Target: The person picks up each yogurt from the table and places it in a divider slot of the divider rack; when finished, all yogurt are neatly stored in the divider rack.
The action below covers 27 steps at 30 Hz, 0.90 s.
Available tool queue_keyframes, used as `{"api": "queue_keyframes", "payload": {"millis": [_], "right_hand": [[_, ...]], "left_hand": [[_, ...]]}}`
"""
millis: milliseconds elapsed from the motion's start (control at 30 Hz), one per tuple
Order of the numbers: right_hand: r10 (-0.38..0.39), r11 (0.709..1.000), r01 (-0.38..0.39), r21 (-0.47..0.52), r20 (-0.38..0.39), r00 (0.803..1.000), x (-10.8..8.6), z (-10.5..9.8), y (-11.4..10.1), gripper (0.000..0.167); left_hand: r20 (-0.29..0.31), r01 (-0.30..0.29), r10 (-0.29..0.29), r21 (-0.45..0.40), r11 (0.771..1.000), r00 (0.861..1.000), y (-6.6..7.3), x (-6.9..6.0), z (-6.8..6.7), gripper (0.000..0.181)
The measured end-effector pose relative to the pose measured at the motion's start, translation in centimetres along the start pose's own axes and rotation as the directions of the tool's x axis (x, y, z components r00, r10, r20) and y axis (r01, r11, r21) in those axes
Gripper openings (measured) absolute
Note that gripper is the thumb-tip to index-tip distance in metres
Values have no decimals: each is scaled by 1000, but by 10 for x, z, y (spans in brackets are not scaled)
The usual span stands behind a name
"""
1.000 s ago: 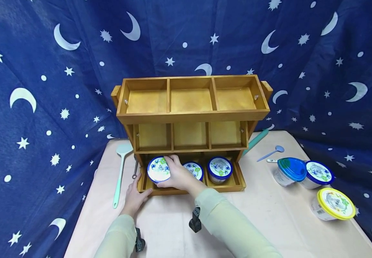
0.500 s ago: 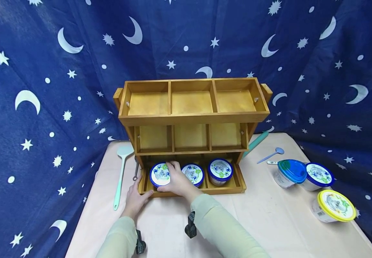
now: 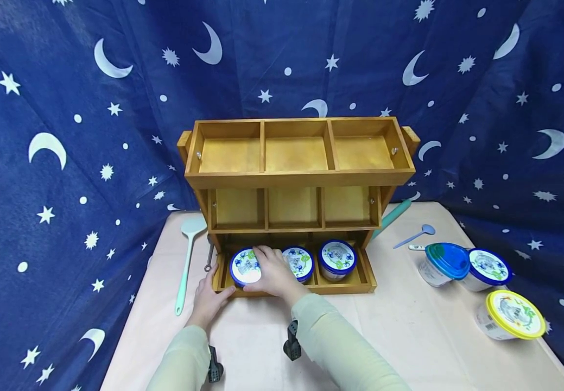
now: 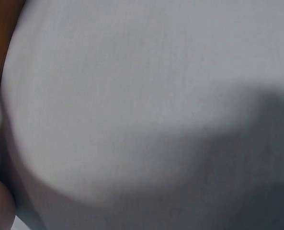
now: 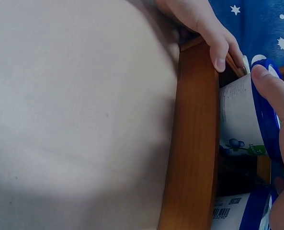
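Observation:
A three-tier wooden organizer (image 3: 299, 180) stands on the table. My right hand (image 3: 277, 277) grips a white tub with a blue lid (image 3: 244, 266) in the left compartment of the bottom tier. The right wrist view shows my thumb on the lid's rim, with the white wall of the tub (image 5: 237, 115) behind the front board. Two similar tubs, a middle tub (image 3: 298, 263) and a right tub (image 3: 337, 257), sit in the other bottom compartments. My left hand (image 3: 207, 301) holds the organizer's front left corner, thumb over the front edge. Most of it is outside the left wrist view.
A mint spatula (image 3: 185, 266) and a metal-looking tool (image 3: 209, 259) lie left of the organizer. On the right are a teal-handled item (image 3: 394, 216), a small blue spoon (image 3: 416, 234), two blue-lidded tubs (image 3: 448, 260) and a yellow-lidded tub (image 3: 513, 315).
My right hand has lowered the left tub into its compartment, uncovering more of the middle tub. The left hand keeps its place on the corner. The head view has shifted slightly.

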State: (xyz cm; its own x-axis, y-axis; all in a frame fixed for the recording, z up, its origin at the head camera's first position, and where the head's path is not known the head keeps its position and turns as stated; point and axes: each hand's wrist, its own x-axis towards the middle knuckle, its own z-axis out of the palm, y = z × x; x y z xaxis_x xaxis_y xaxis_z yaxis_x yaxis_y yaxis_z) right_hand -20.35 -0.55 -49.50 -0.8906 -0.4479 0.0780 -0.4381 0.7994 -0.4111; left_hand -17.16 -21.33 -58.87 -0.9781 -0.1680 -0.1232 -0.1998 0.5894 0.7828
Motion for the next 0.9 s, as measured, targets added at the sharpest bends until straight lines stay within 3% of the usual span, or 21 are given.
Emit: {"api": "queue_keyframes", "payload": {"millis": [567, 900], "right_hand": [[-27, 998, 29, -53, 25, 999, 4, 10, -2, 98], [-82, 995, 79, 55, 45, 996, 6, 6, -1, 92]], "left_hand": [[-9, 7, -7, -7, 1000, 1000, 0, -3, 1, 89], [-11, 17, -17, 3, 1000, 1000, 2, -1, 1, 89]]}}
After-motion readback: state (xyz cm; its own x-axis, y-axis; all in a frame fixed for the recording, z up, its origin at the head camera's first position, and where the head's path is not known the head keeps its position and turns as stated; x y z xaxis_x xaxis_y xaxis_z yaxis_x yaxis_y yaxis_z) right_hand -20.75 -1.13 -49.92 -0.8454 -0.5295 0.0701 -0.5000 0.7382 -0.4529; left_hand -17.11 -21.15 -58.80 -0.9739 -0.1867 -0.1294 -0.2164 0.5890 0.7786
